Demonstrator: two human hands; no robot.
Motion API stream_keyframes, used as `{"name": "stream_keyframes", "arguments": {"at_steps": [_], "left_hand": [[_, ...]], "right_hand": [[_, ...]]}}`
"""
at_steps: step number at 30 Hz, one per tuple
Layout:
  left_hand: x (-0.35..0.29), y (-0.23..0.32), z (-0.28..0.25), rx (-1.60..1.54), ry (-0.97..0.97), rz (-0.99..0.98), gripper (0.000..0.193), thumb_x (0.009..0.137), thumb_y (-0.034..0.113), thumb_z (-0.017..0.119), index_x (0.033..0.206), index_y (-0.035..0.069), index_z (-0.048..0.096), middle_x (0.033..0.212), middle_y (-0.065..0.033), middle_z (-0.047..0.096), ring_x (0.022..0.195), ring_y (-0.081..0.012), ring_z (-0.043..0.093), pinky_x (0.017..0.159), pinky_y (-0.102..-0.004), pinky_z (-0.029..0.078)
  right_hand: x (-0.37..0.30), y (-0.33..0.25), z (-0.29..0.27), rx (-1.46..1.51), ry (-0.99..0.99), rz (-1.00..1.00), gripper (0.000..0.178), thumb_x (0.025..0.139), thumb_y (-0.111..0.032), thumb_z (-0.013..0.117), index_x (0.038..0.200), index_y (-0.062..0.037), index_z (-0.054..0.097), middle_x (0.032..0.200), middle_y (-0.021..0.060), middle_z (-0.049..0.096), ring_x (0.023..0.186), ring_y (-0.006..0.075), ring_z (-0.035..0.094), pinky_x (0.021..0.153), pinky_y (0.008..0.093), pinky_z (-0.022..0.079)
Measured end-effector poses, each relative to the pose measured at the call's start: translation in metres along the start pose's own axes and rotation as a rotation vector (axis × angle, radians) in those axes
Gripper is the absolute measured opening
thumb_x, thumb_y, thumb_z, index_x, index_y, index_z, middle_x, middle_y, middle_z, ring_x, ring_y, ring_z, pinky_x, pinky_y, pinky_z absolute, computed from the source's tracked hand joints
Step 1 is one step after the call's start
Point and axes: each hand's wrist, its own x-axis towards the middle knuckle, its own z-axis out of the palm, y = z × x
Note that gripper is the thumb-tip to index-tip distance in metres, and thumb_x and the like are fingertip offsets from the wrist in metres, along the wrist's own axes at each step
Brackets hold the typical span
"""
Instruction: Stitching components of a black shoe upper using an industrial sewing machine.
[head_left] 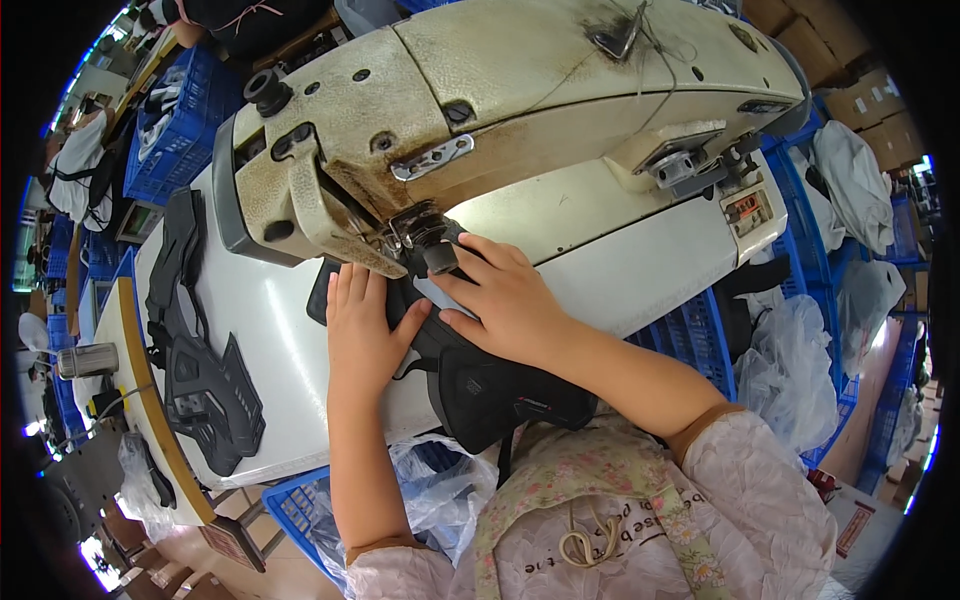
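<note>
A black padded fabric piece point(485, 395) lies under the head of a cream industrial sewing machine point(430, 80) and hangs over the table's near edge toward me. My left hand point(362, 325) rests flat on its left part, fingers stretched forward and the thumb out to the side. Pressed on the right part is my right hand point(508, 305), its fingers spread beside the round dark knob point(440, 258) near the needle area. Neither hand is closed round anything. The machine's head and my fingers hide the needle and the stitching spot.
More black padded pieces point(205, 390) lie on the white table point(285, 350) to the left. Below its near edge stands a blue crate point(300, 510) with clear plastic bags. Blue crates and plastic bags point(790, 380) crowd the right side. A wooden-edged table point(150, 400) stands at far left.
</note>
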Motion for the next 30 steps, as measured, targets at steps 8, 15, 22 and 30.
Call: {"name": "stream_keyframes", "arguments": {"at_steps": [8,15,22,30], "left_hand": [[0.009,-0.003,0.001,0.020,0.065,0.070,0.071,0.081,0.034,0.074,0.132,-0.008,0.051,0.128,-0.0255,0.056,0.120,-0.0405,0.049,0.106,-0.0458,0.036],[0.019,-0.014,0.005,-0.033,0.127,0.098,0.058,0.078,0.029,0.076,0.122,-0.004,0.058,0.117,-0.0216,0.061,0.110,-0.0407,0.054,0.097,-0.0457,0.042],[0.036,-0.024,0.004,-0.110,0.146,0.130,0.043,0.072,0.019,0.079,0.109,0.002,0.066,0.102,-0.0205,0.066,0.098,-0.0419,0.060,0.088,-0.0455,0.046],[0.044,-0.030,0.004,-0.212,0.149,0.115,0.038,0.072,0.024,0.080,0.105,0.009,0.070,0.106,-0.0118,0.067,0.103,-0.0335,0.058,0.095,-0.0436,0.041]], "right_hand": [[0.005,0.006,0.003,-0.009,0.025,-0.018,0.042,0.080,-0.027,0.071,0.115,-0.0059,0.064,0.133,0.0150,0.055,0.126,0.0328,0.048,0.100,0.0447,0.041],[0.014,0.010,0.009,-0.008,0.075,-0.016,0.046,0.076,-0.026,0.074,0.113,-0.0015,0.060,0.132,0.0151,0.057,0.125,0.0328,0.049,0.098,0.0450,0.043],[0.025,0.015,0.016,-0.038,0.107,-0.014,0.047,0.076,-0.026,0.074,0.112,-0.0003,0.061,0.132,0.0150,0.056,0.125,0.0334,0.050,0.099,0.0450,0.043],[0.033,0.019,0.019,-0.052,0.058,0.008,0.047,0.079,-0.029,0.072,0.114,0.0014,0.063,0.132,0.0151,0.056,0.128,0.0329,0.048,0.102,0.0440,0.041]]}}
